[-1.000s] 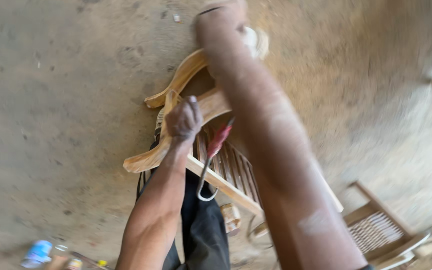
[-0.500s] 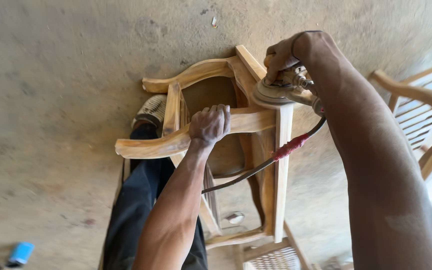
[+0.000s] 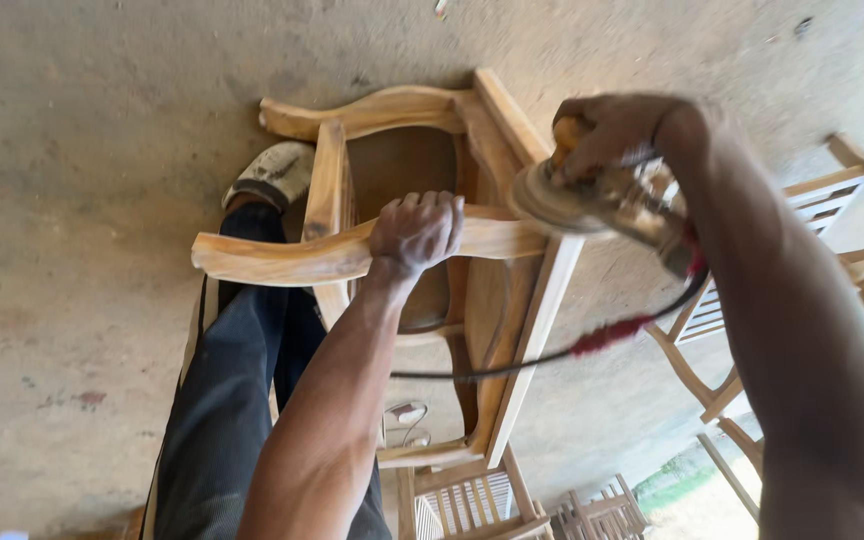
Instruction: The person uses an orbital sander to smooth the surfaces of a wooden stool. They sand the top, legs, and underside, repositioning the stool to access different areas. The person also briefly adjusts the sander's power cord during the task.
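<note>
Head view looks down on a bare wooden chair frame (image 3: 512, 300) that I take as my landmark; it stands on the concrete floor (image 3: 82, 130) with its curved rails and legs toward me

My left hand (image 3: 415, 232) sits at the middle of the frame, its grip wrapped fully closed around the curved armrest rail (image 3: 282, 258) that runs across the near side of the frame, knuckles up, fingers curled over the top edge

My right hand (image 3: 612, 130) is at the right upper corner of the frame, its grip shut around the body of a power sander (image 3: 602, 200); the round sanding disc (image 3: 549, 203) lies against the wood where the armrest rail meets the long straight leg of the frame. The disc and tool body are blurred, so I cannot tell finer detail

A black cord with a red sleeve (image 3: 607, 335) hangs from the sander and sags across the right side of the frame toward its lower end

Left of the frame, my dark trouser leg (image 3: 242, 400) and a worn pale shoe (image 3: 272, 172) rest just beside the frame, the shoe near its upper left corner

Right of the frame and apart from it stand other slatted wooden chairs (image 3: 832, 200), and more slatted pieces (image 3: 472, 500) lie below the frame's lower end
</note>
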Demonstrator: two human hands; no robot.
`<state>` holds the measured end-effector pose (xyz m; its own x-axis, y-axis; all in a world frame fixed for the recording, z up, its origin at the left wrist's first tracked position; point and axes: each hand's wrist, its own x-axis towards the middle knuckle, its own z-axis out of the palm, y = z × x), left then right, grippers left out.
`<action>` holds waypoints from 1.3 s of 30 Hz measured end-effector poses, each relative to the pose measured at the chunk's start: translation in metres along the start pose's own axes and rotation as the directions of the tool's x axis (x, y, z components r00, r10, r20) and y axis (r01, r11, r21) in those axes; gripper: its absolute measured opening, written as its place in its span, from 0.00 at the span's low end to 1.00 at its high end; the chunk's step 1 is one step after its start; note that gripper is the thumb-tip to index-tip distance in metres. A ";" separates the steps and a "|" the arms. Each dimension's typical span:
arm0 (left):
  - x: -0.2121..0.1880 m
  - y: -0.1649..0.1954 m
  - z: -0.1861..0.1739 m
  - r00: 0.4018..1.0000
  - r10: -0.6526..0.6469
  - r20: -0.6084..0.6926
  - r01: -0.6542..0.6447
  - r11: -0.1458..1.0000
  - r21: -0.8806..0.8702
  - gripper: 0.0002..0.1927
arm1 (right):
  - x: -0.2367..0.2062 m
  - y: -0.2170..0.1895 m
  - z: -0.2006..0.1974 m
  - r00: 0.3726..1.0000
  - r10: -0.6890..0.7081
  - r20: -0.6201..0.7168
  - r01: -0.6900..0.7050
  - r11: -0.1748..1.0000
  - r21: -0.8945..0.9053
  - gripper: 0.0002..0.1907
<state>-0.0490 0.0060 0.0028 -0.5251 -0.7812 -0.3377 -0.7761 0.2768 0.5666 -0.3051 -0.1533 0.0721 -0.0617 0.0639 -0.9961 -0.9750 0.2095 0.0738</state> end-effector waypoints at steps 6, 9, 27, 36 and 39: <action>-0.002 0.000 0.005 0.999 -0.017 -0.029 0.017 1.000 -0.020 0.19 | -0.062 0.026 0.075 0.820 -0.122 -0.560 0.193 0.979 0.069 0.33; -0.001 0.000 0.010 0.996 -0.017 -0.083 0.013 0.999 -0.039 0.18 | -0.081 0.046 0.114 0.663 -0.089 -0.743 0.262 0.958 0.118 0.34; 0.000 0.003 0.011 0.998 -0.015 -0.069 0.013 0.999 -0.031 0.20 | -0.061 0.036 0.302 0.119 0.098 -0.988 0.384 0.913 0.137 0.30; -0.006 0.004 0.004 0.998 -0.009 -0.067 0.006 0.999 -0.040 0.19 | -0.071 0.023 0.094 0.649 0.025 -0.760 0.165 0.971 0.173 0.31; -0.008 0.005 0.002 0.990 0.006 -0.139 -0.008 1.000 -0.017 0.16 | -0.037 0.027 0.038 0.905 0.164 -0.394 -0.029 0.945 0.327 0.33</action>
<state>-0.0494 0.0148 0.0067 -0.4759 -0.8496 -0.2272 -0.7658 0.2733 0.5821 -0.3214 -0.1126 0.1131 -0.2995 -0.2919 -0.9084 -0.8496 0.5147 0.1147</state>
